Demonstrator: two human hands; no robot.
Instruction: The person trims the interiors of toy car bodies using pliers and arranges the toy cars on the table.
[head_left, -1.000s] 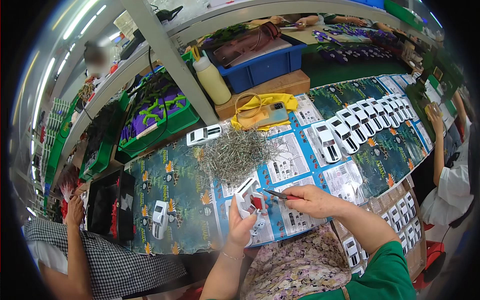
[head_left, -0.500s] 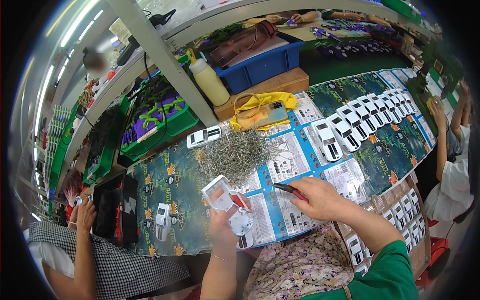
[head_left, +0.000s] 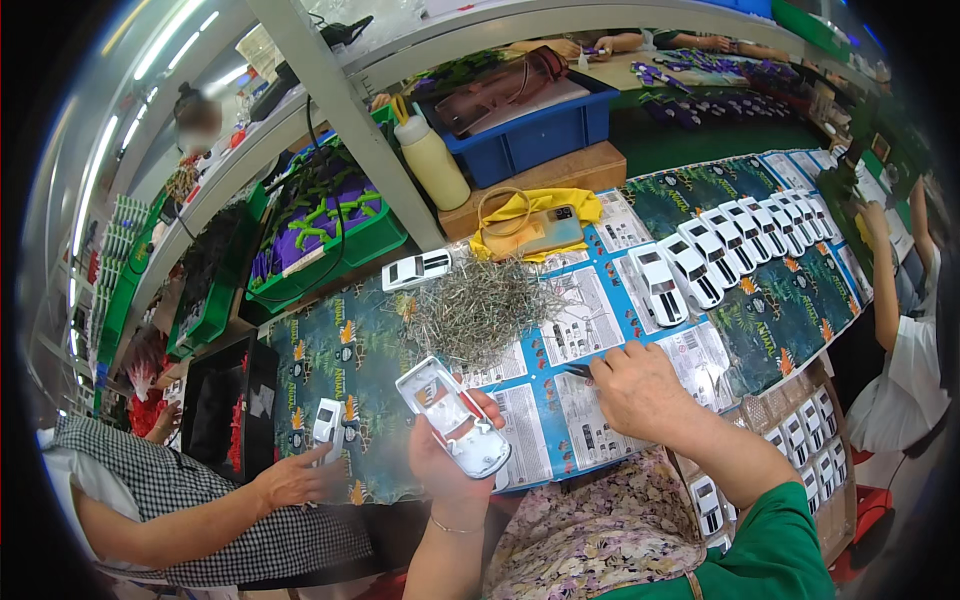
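In my left hand [head_left: 450, 440] is a white toy car body shell [head_left: 455, 415], turned with its hollow inside up and tilted over the table's near edge. My right hand [head_left: 640, 390] is closed around pliers, whose dark jaws [head_left: 578, 370] poke out past the fingers; the handles are hidden in the palm. Beyond both hands lies a tangled heap of thin metal pins [head_left: 475, 310]. A white toy car [head_left: 417, 270] rests at the heap's far left edge.
White toy cars with black stripes [head_left: 700, 262] stand in a slanting row at right; a carton [head_left: 800, 430] holds more. At left a co-worker's hand [head_left: 295, 478] reaches to another white car [head_left: 325, 420]. Behind are a phone [head_left: 540, 235], a bottle [head_left: 432, 165] and a blue bin [head_left: 535, 130].
The shell in my left hand has tilted and shifted slightly. My right hand has turned, covering the pliers' red handles. The co-worker's hand has come across to the small car at left.
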